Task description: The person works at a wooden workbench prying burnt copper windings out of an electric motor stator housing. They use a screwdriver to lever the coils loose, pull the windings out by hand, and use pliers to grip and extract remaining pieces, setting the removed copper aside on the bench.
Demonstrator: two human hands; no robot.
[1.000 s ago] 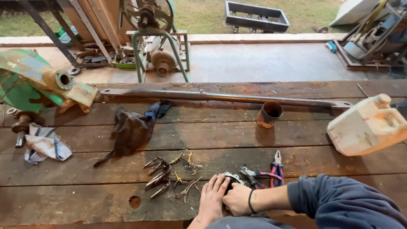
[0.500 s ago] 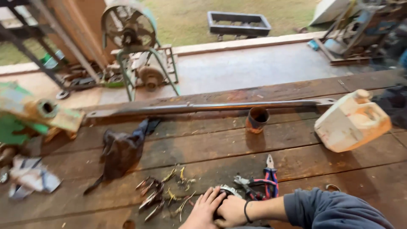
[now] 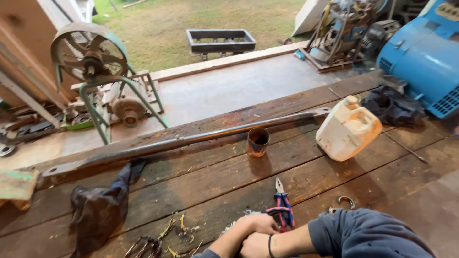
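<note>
our two hands sit clasped together at the near edge of the wooden workbench: left hand curled over, right hand tucked under it w/ a dark band at the wrist. both fists look closed, but what they grip is hidden, so we can't tell.

just right of the hands, nearly touching, lie red-and-blue handled pliers, jaws pointing away from us. we judge them stiff, fairly light, w/ grippy sleeves; best taken by the handles. left of the hands are snipped wire bits, thin, springy, prob sharp at the ends. a metal ring lies further right.

well ahead of the hands: a rusty cup, a long steel bar, a white plastic jug, and a dark rag off to the left.

planks are rough, stained, damp-looking. beyond them we see a concrete floor, a green pulley stand, a blue machine housing and grass.
</note>
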